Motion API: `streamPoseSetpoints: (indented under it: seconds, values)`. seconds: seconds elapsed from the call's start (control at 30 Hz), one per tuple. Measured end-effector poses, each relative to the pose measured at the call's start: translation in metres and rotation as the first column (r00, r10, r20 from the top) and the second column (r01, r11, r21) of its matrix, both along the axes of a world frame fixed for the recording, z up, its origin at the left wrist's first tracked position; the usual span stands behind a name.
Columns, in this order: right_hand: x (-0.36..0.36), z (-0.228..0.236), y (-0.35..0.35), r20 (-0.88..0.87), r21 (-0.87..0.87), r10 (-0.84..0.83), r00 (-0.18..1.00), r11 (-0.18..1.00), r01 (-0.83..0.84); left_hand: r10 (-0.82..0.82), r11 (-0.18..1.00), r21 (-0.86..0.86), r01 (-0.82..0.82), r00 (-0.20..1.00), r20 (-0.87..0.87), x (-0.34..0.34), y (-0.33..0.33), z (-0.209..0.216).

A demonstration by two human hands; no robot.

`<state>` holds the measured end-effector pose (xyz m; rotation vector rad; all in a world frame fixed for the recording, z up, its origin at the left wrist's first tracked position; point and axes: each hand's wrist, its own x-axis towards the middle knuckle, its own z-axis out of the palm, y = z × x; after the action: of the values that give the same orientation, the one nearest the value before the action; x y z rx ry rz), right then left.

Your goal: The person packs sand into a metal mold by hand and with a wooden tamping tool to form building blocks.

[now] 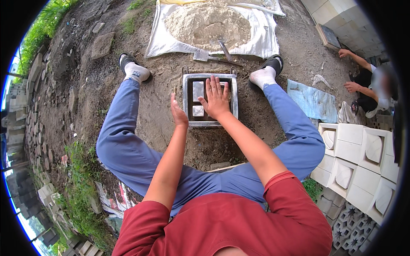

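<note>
A square grey metal mould (185,96) lies on the ground between my feet. Inside it are several smooth metal blocks, among them a tall one (198,91) and a small one (197,111). My right hand (217,100) is spread flat over the mould's right half, palm down, and covers part of what lies under it. Whether the palm presses on a block I cannot tell. Beside the mould's left wall, my left hand (178,112) is held edge-on with its fingers stretched out and nothing in it.
Beyond the mould, a pale powder heap (205,23) rests on a white sheet (157,45). A flat-bladed trowel (200,56) and another tool (225,50) lie at its near edge. Cream blocks (351,147) are stacked at right, near another person (369,91) and a blue sheet (311,100).
</note>
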<state>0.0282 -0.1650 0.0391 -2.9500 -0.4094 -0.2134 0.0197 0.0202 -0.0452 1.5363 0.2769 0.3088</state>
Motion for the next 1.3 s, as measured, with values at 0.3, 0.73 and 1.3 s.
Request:
streamPoseSetpoints:
  seconds: [0.3,0.73,1.3]
  values:
    - [-0.042,-0.017,-0.062,-0.044,-0.013,-0.285,0.958,0.959,0.284,-0.166,0.511,0.839,0.188,0.979,-0.119,-0.021,-0.037,0.053]
    - [0.025,-0.013,-0.072,0.028,0.012,-0.018,0.999,1.000,0.017,-0.296,0.449,0.858,0.249,0.948,-0.120,-0.020,-0.045,0.061]
    - [0.007,-0.014,-0.056,-0.006,0.069,0.371,0.929,0.927,-0.370,-0.260,0.308,0.893,0.328,0.932,-0.252,-0.018,-0.044,0.063]
